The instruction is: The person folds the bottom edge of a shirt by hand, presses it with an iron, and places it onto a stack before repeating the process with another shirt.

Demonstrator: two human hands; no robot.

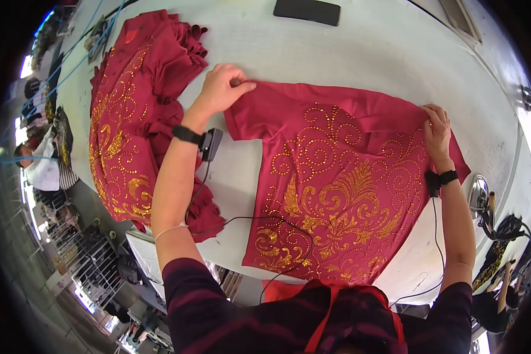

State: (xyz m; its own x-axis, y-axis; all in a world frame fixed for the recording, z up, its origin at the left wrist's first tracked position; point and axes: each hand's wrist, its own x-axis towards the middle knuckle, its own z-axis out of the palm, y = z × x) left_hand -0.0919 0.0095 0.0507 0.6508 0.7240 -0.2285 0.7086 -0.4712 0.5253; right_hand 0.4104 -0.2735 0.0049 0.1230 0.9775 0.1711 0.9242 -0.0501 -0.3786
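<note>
A crimson short-sleeved shirt (336, 186) with gold sequin or stud scrollwork lies spread on a white table (389, 48). My left hand (225, 86) pinches its upper left edge, by the sleeve, between thumb and fingers. At the upper right of the garment, my right hand (437, 130) rests with bent fingers on the cloth near the other shoulder. How firmly those fingers grip cannot be seen. Left of my left forearm is a heap of crimson garments (124, 115) with the same gold decoration, partly hidden by that arm.
A black smartphone (307, 12) lies at the far edge. On the right sits a steam iron (479, 194) with its cord. Wrist devices trail a black cable (292, 221) across the shirt. Blue cords (77, 48) hang at upper left. Other people (44, 166) are beyond the table.
</note>
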